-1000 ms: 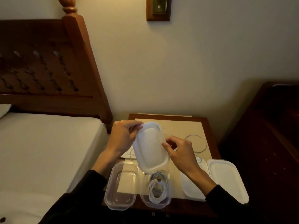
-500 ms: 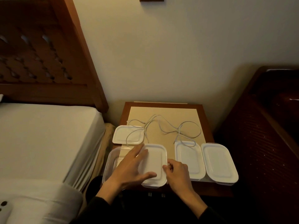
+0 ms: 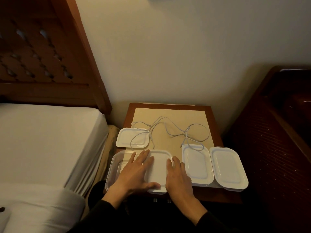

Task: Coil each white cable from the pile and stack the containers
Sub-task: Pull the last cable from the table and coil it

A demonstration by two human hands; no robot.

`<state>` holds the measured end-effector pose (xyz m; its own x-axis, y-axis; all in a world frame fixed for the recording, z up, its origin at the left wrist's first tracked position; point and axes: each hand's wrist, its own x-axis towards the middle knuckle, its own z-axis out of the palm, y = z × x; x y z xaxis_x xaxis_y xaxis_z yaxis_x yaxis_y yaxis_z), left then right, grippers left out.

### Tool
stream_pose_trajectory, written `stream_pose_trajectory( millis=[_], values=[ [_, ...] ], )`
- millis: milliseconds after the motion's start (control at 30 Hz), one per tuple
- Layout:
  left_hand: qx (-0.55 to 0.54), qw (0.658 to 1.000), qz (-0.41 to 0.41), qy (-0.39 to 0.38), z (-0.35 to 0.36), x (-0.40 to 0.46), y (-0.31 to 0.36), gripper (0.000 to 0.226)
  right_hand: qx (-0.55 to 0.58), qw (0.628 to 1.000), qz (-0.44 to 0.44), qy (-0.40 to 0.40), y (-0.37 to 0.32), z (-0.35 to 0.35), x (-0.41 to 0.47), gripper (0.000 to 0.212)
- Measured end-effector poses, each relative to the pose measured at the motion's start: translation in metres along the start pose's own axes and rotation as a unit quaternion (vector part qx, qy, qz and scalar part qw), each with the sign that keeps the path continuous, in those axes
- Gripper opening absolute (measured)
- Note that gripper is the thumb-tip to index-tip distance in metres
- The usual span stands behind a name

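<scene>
Both hands flat, fingers spread, gripping nothing: left hand [image 3: 134, 172] and right hand [image 3: 177, 177] press the lidded container [image 3: 159, 167] at the nightstand [image 3: 217, 125] front edge. Loose white cables [image 3: 170, 130] lie behind it; open clear container [image 3: 113, 170] touches its left side, overhanging.

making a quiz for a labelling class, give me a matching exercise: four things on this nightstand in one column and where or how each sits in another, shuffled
Things
1. loose lid
2. open clear container
3. white cables
4. lid under both hands

Places or states
A. tangled, uncoiled, at the back
B. front left corner, no lid
C. pressed at the front middle
D. back left, cable lying across it

Pairs: 1-D, 2-B, 3-A, 4-C
</scene>
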<state>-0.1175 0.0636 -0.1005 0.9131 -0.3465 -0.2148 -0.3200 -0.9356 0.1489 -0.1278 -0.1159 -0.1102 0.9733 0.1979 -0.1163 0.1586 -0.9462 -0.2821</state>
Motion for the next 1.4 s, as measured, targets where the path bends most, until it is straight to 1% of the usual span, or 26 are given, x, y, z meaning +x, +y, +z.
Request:
stream_pose_trajectory(
  millis=[67, 133, 200, 233, 333, 400, 467, 533, 600, 667, 700, 733, 800, 967, 1000, 1033, 1100, 1167, 1233, 1267, 1333, 1400],
  values=[
    [0.002, 1.000, 0.005, -0.005, 0.001, 0.001, 0.000, 0.106, -0.020, 1.000, -0.004, 0.004, 0.001, 0.001, 0.002, 0.058],
    [0.013, 1.000, 0.006, -0.012, 0.001, 0.002, 0.000, 0.110, -0.040, 0.999, -0.007, 0.013, 0.001, 0.003, 0.003, 0.055],
    [0.025, 1.000, 0.005, -0.017, 0.000, 0.003, 0.001, 0.113, -0.085, 0.996, -0.013, 0.027, 0.000, 0.002, 0.002, 0.052],
    [0.030, 0.999, 0.004, -0.020, -0.001, 0.004, 0.002, 0.113, -0.100, 0.995, -0.013, 0.025, 0.001, 0.001, 0.004, 0.055],
    [0.055, 0.998, 0.007, -0.027, 0.001, 0.004, 0.001, 0.112, -0.127, 0.992, -0.020, 0.002, 0.011, 0.010, 0.010, 0.073],
    [0.073, 0.997, 0.018, -0.018, 0.006, 0.003, -0.003, 0.107, -0.141, 0.989, -0.046, 0.012, 0.018, 0.013, 0.012, 0.069],
    [0.081, 0.996, 0.035, 0.005, 0.008, 0.004, -0.009, 0.093, -0.147, 0.987, -0.061, 0.014, 0.022, 0.014, 0.012, 0.063],
    [0.092, 0.994, 0.052, -0.002, 0.004, 0.004, -0.013, 0.079, -0.150, 0.987, -0.060, -0.004, 0.024, 0.014, 0.012, 0.061],
    [0.127, 0.989, 0.073, 0.005, 0.001, 0.006, -0.015, 0.081, -0.149, 0.987, -0.058, -0.001, 0.026, 0.016, 0.012, 0.060],
    [0.121, 0.990, 0.060, -0.031, 0.005, 0.004, -0.015, 0.087, -0.154, 0.986, -0.060, 0.006, 0.024, 0.017, 0.013, 0.063],
    [0.115, 0.991, 0.066, -0.035, 0.010, 0.005, -0.016, 0.088, -0.156, 0.986, -0.062, 0.014, 0.024, 0.018, 0.013, 0.064],
    [0.111, 0.990, 0.077, -0.039, 0.015, 0.006, -0.018, 0.089, -0.155, 0.986, -0.063, 0.019, 0.023, 0.019, 0.013, 0.065],
    [0.124, 0.988, 0.086, -0.016, 0.022, 0.009, -0.019, 0.090, -0.153, 0.986, -0.060, 0.019, 0.022, 0.020, 0.013, 0.066],
    [0.156, 0.987, 0.043, -0.022, 0.013, 0.011, -0.011, 0.093, -0.151, 0.987, -0.058, 0.019, 0.020, 0.023, 0.015, 0.063],
    [0.165, 0.985, 0.045, -0.018, 0.012, 0.011, -0.010, 0.093, -0.147, 0.987, -0.056, 0.015, 0.019, 0.024, 0.015, 0.063],
    [0.156, 0.986, 0.049, -0.026, 0.013, 0.010, -0.008, 0.092, -0.145, 0.988, -0.054, 0.007, 0.019, 0.024, 0.015, 0.064],
    [0.143, 0.986, 0.031, -0.075, 0.012, 0.011, -0.005, 0.092, -0.132, 0.990, -0.055, -0.006, 0.021, 0.023, 0.015, 0.066],
    [0.126, 0.989, 0.030, -0.070, 0.009, 0.014, -0.003, 0.098, -0.099, 0.993, -0.066, 0.000, 0.026, 0.017, 0.016, 0.063],
    [0.137, 0.990, 0.038, -0.015, 0.008, 0.024, -0.002, 0.111, -0.038, 0.996, -0.071, 0.028, 0.035, 0.004, 0.017, 0.060],
    [0.127, 0.991, 0.034, -0.024, 0.006, 0.028, 0.000, 0.112, -0.012, 0.997, -0.065, 0.043, 0.042, -0.002, 0.018, 0.059],
    [0.098, 0.993, 0.030, -0.053, -0.002, 0.035, 0.006, 0.103, 0.007, 0.997, -0.049, 0.058, 0.058, -0.010, 0.021, 0.056],
    [0.062, 0.995, 0.042, -0.059, -0.007, 0.041, 0.012, 0.089, -0.003, 0.998, -0.030, 0.055, 0.075, -0.014, 0.024, 0.057]
  ],
)
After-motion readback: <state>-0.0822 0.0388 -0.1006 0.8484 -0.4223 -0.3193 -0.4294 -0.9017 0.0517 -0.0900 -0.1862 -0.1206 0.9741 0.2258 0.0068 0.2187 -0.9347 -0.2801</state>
